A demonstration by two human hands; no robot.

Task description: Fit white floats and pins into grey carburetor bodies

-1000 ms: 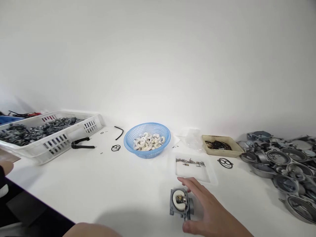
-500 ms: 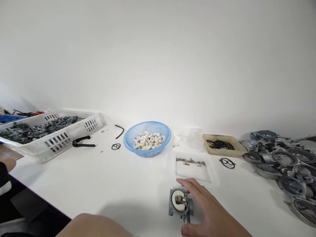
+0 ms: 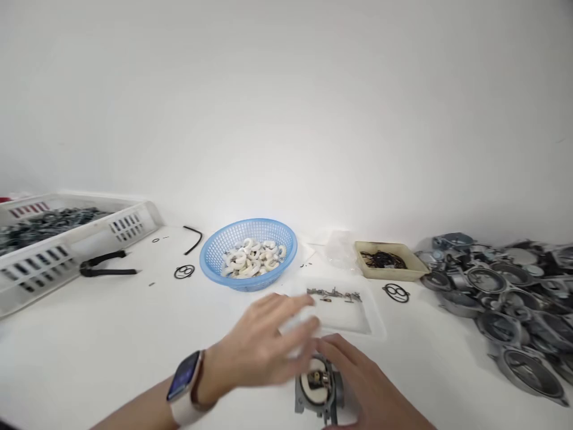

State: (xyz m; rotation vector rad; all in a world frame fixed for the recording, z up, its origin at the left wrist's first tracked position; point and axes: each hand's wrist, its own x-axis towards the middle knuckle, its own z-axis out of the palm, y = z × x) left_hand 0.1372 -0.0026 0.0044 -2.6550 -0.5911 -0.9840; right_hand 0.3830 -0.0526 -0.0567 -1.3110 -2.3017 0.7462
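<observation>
While the right hand [image 3: 367,385] curves around the metal housing [image 3: 319,389] on the table [image 3: 179,322], fingers wide, contact unclear, brace squarely; approach with left hand [image 3: 268,340], fingers parted. Blue basket [image 3: 215,245]: white pieces [image 3: 253,260]. Tan tray [image 3: 389,274]: black seals [image 3: 381,259]. White crate [image 3: 92,246]: grey parts [image 3: 49,228]. Shallow tray [image 3: 344,318]: small metal pieces [image 3: 333,293].

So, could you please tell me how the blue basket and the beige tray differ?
The blue basket is round and perforated, while the beige tray is rectangular with solid walls. The basket looks larger than the tray. The basket holds white curved pieces; the tray, thin black pieces. Both stand on the table.
</observation>
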